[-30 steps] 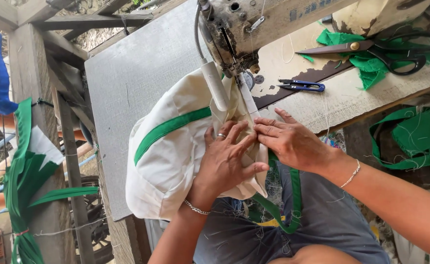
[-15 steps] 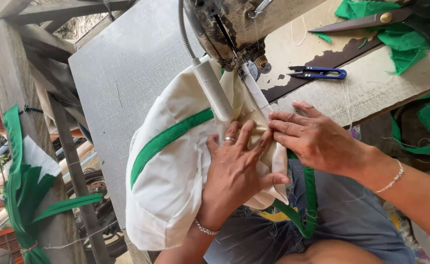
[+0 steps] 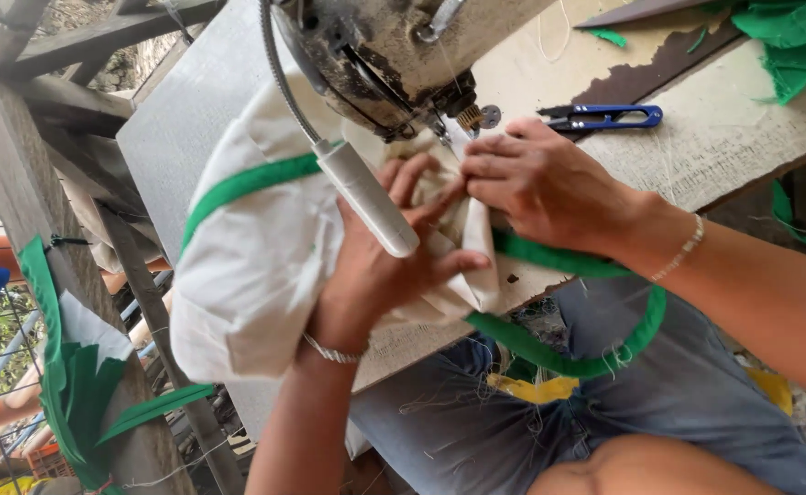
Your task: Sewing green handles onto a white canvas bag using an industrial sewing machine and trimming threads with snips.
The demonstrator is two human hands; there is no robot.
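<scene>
1. The table [image 3: 723, 137], a worn pale board, is seen running from about 8 o'clock up to 2 o'clock across the view, and the grey sewing machine head [image 3: 375, 55] is set over it at 12 o'clock.
2. The white fabric piece [image 3: 256, 266] is spread over the table's near edge, bulging toward 9 o'clock; its long axis is laid roughly from 8 o'clock toward the needle area at 1 o'clock of its centre.
3. A green trim strip [image 3: 549, 353] is stitched along it, looped down off the table edge toward 5 o'clock and across the lap.
4. The left hand [image 3: 384, 266] is pressed flat on the fabric with fingers spread; its grip is open, holding the cloth down rather than closed round it. It lies at 7 o'clock of the needle.
5. The right hand [image 3: 540, 188] is placed at 4 o'clock of the needle and is the nearer one; its fingers are curled, pinching the fabric edge just under the machine head.
6. Blue thread snips [image 3: 604, 116] are left on the table at 2 o'clock of the right hand, apart from it.
</scene>
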